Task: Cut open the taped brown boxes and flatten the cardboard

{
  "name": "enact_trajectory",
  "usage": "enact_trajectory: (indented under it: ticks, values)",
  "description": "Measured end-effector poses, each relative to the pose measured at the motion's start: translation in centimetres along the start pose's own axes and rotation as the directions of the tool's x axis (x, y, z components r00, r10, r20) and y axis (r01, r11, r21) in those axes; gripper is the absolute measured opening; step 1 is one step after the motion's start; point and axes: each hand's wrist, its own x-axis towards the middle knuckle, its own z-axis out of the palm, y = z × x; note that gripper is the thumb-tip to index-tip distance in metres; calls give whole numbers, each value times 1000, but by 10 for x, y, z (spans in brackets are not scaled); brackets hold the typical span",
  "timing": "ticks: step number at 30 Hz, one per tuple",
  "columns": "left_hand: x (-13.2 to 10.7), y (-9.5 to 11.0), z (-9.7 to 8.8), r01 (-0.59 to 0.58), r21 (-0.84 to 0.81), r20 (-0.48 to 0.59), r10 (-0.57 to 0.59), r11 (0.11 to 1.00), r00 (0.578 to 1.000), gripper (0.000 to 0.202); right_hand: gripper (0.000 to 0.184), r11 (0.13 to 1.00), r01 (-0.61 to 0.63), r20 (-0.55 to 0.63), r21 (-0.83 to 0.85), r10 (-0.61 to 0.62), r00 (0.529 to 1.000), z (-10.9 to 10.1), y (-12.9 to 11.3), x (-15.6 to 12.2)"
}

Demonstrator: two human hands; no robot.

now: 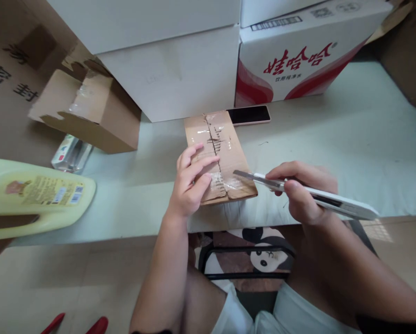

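A small brown cardboard box (234, 160), taped over its top seam, lies near the table's front edge. Along the seam the tape looks scored and wrinkled. My left hand (192, 181) rests on the left part of the box top, fingers spread, pressing on it. In my right hand (303, 190) is a white utility knife (340, 202), gripped between thumb and fingers with its blade out. The blade tip points left, over the right side of the box; whether it touches the cardboard I cannot tell.
Behind the box lies a phone (251, 114), in front of stacked white cartons (180, 74) and a red-and-white carton (298, 60). An opened cardboard box (113, 116), a clear plastic pack (72, 153) and a yellow-green jug (55, 197) stand to the left on the table (350, 153).
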Motion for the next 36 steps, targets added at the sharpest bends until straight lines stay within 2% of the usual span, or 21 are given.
enact_trajectory:
  ticks: [6,9,12,16,18,21,24,26,30,32,36]
  values:
    - [0,-2,0,-25,-26,-11,25,999,1000,35,30,998,-68,-34,-12,68,997,4,10,-2]
    - [0,-3,0,-23,-28,-11,23,999,1000,35,35,998,-56,-117,26,59,991,7,17,-5]
    - [-1,-4,0,-25,-35,-15,25,999,1000,35,31,994,-107,-172,-33,100,980,11,23,-4]
    - [-1,-4,0,-36,-45,-23,35,998,999,34,20,947,-236,0,-220,242,970,16,29,1]
    - [-1,-4,1,-37,-45,-25,36,998,999,34,24,923,-246,83,-295,281,956,19,33,2]
    - [-1,-4,1,-39,-42,-26,37,998,999,34,30,878,-231,145,-419,316,938,22,39,2]
    - [-1,-3,0,-34,-38,-15,33,999,999,34,32,792,-232,210,-564,410,888,24,44,1]
    - [-1,-3,0,-31,-29,-12,31,999,999,34,33,750,-216,295,-625,483,825,25,46,2]
    - [-1,-2,0,-27,-4,-10,27,1000,1000,34,35,749,-192,457,-634,563,689,26,45,4]
    - [-1,-2,0,-31,-7,-12,31,999,999,34,35,740,-205,468,-640,587,660,27,44,4]
    - [-1,-3,0,-30,-12,-7,30,999,1000,34,30,736,-232,464,-636,605,647,28,43,5]
